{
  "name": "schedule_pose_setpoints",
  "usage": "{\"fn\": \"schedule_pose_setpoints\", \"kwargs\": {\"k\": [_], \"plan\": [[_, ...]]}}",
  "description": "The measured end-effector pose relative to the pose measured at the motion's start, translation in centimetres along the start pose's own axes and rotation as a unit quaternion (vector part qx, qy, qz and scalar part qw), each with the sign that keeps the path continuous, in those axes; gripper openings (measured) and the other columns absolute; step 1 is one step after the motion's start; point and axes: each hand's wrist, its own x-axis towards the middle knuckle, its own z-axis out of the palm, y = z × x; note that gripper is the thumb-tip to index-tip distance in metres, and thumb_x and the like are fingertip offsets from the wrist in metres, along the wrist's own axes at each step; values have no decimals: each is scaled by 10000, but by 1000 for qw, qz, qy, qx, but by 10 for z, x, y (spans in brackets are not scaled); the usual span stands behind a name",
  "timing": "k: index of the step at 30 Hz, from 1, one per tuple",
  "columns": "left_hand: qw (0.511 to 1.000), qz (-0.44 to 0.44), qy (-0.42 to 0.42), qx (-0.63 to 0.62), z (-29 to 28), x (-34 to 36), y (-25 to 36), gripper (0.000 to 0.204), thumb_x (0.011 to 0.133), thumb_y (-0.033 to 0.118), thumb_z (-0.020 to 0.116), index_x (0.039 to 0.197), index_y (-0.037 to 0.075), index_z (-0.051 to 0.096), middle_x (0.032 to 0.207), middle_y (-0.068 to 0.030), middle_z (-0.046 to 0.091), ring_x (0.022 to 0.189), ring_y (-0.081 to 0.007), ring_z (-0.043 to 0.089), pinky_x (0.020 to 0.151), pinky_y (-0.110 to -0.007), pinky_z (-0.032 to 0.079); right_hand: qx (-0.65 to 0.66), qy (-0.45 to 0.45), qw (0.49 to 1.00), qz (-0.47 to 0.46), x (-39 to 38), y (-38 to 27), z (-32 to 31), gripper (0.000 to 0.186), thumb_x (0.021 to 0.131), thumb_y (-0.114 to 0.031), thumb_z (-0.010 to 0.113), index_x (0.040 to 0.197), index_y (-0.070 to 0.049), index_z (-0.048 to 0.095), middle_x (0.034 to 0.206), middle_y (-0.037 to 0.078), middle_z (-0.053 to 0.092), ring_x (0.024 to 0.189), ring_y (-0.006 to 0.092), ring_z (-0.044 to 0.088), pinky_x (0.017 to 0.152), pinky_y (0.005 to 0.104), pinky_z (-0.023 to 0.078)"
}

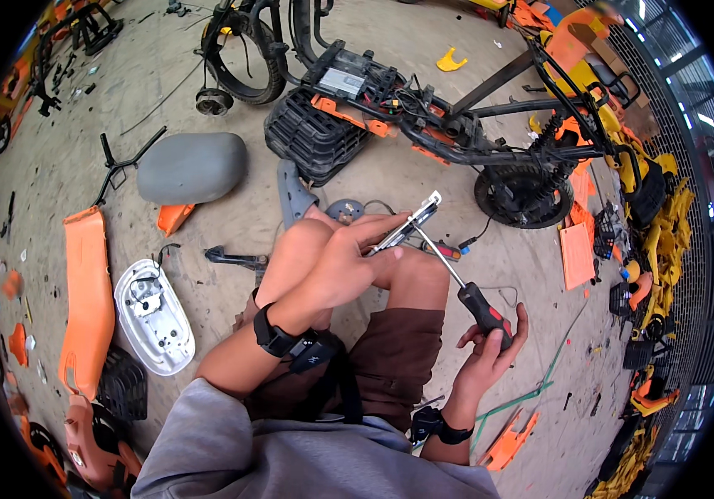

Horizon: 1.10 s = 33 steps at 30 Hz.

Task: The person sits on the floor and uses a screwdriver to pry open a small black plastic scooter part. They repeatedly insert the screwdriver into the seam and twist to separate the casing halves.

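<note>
Above my knees, my left hand (353, 262) grips a thin, flat part (425, 213) with a pale, metallic-looking edge; its exact kind I cannot make out. My right hand (483, 359) has its fingers about the black and red handle of a screwdriver (481, 309), one finger sticking out past the grip. The screwdriver's shaft slants up and left, and its tip meets the edge of the flat part or lies just in front of it. A small orange-and-black object (447, 249) is beside my knee, partly hidden.
A stripped scooter frame (423, 116) with wheels lies ahead over a black basket (311, 137). To the left are a grey seat (192, 168), a long orange panel (86, 291) and a white shell (155, 320). Yellow and orange panels (664, 241) are heaped along the right.
</note>
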Motion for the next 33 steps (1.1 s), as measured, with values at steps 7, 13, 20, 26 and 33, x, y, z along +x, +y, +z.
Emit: {"fn": "schedule_pose_setpoints", "kwargs": {"k": [7,13,20,26,33], "plan": [[1000,0,12,5,1,1,1,472,872,-3,614,1335,14,526,1153,-76,571,1032,-156,526,896,-274,431,-24,-13,1000,-2,0,-6,-2,519,952,-252,535,1367,-11,338,841,96,592,563,92,485,479,221,366],[999,23,21,25,0,1,-4,476,850,2,630,1318,16,543,1073,-69,581,963,-144,521,828,-265,436,43,-26,994,101,0,-9,-10,453,955,-262,548,1301,-9,400,800,103,597,558,91,484,514,220,384],[1000,-11,18,-13,1,0,1,479,852,-16,627,1322,20,541,1073,-62,574,933,-147,538,824,-258,440,-7,-10,999,-31,-3,-1,-2,371,936,-288,586,1141,-3,466,748,91,591,559,106,497,516,222,396],[1000,0,8,30,-3,-1,2,475,848,-25,633,1313,10,543,1157,-81,568,1022,-164,548,887,-274,447,40,-9,996,82,-1,-8,-7,311,947,-287,567,1071,-9,501,712,81,575,519,100,481,456,213,364],[1000,10,7,10,1,0,1,447,860,-45,611,1300,-9,545,1189,-95,559,1093,-169,529,937,-277,431,91,-11,988,128,-3,-4,-6,311,976,-312,507,1076,-18,504,717,69,551,501,103,474,428,215,358]]}}
